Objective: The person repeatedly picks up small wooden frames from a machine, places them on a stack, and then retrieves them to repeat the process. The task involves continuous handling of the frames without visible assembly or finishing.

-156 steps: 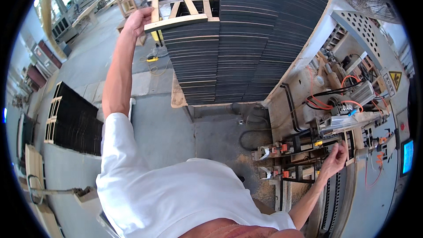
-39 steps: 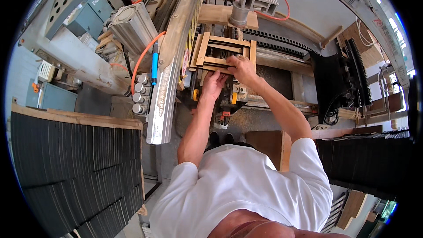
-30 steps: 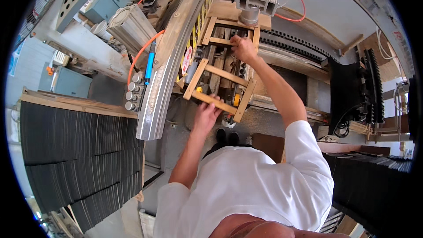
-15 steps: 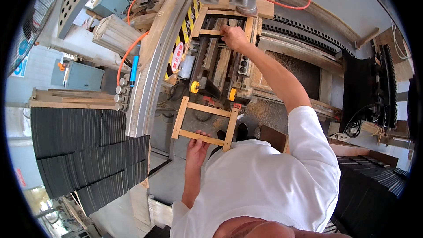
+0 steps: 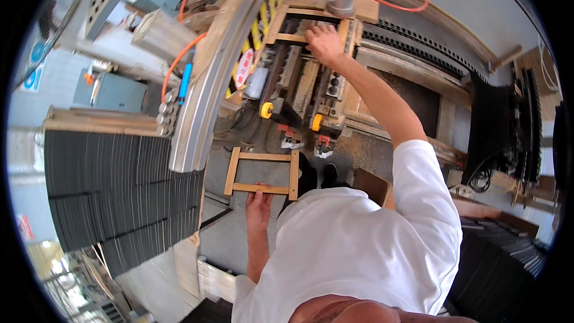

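Observation:
My left hand (image 5: 259,208) grips the near rail of a light wooden frame (image 5: 293,173), made of two long side pieces and two crossbars. It is held up in front of my body, above the floor. Farther away, a second wooden frame (image 5: 289,37) lies in the machine (image 5: 308,78), beneath a grey metal head. My right hand (image 5: 324,45) is over that frame's near right corner, with its fingers spread and bent at the wood. Their tips are partly hidden, so firm contact is unclear.
A metal rail beam (image 5: 200,104) runs along the machine's left. Two yellow knobs (image 5: 266,110) stick out at its near end. Stacked dark strips (image 5: 119,185) stand at left, more (image 5: 490,263) at lower right. Sawdust lies about the machine.
The frame in my left hand has moved slightly left and turned more level. My right hand has shifted right from the inner frame's near rail, its fingers spreading from a pinch.

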A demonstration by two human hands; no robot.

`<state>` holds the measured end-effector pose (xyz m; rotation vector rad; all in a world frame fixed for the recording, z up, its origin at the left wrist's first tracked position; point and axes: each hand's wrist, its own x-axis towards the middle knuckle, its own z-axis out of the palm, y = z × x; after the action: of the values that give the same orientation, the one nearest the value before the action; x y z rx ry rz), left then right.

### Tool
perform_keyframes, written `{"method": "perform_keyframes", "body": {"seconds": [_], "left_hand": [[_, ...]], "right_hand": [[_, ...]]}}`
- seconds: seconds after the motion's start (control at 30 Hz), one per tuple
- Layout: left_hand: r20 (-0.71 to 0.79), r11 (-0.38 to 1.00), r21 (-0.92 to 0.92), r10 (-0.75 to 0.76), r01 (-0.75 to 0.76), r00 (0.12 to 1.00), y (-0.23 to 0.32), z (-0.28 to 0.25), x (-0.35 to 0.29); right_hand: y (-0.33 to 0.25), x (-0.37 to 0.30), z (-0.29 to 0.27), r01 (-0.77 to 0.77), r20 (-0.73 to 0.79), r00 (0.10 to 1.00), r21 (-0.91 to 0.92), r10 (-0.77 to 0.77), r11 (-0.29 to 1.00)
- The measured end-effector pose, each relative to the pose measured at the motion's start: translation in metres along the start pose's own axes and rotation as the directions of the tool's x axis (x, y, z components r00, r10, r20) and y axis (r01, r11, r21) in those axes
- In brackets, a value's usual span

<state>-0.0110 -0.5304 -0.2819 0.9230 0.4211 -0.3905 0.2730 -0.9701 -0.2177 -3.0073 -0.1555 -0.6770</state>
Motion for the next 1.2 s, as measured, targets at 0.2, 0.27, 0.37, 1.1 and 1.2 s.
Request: {"method": "perform_keyframes", "body": {"seconds": [0.2, 0.27, 0.37, 1.1, 1.2], "left_hand": [[-0.140, 0.984, 0.177, 0.058, -0.033, 0.988, 0.006, -0.011, -0.013], [-0.193, 0.964, 0.256, 0.123, -0.071, 0.974, 0.013, -0.007, -0.016], [-0.220, 0.922, 0.353, 0.250, -0.162, 0.943, 0.040, -0.001, -0.040], [-0.348, 0.373, 0.433, 0.909, -0.821, 0.230, 0.461, -0.270, -0.360], [-0.365, 0.474, 0.418, 0.869, -0.775, 0.334, 0.531, -0.305, -0.347]], "right_hand": [[0.006, -0.001, 0.005, 0.034, -0.145, 0.989, 0.065, -0.025, 0.997], [0.009, -0.002, 0.000, 0.016, -0.049, 0.999, 0.044, -0.014, 0.999], [0.005, 0.001, -0.013, 0.003, 0.051, 0.999, -0.006, -0.003, 1.000], [-0.225, -0.062, -0.154, 0.301, -0.568, 0.804, 0.642, 0.174, 0.705], [-0.295, -0.096, -0.166, 0.221, -0.400, 0.890, 0.797, 0.217, 0.563]]}}
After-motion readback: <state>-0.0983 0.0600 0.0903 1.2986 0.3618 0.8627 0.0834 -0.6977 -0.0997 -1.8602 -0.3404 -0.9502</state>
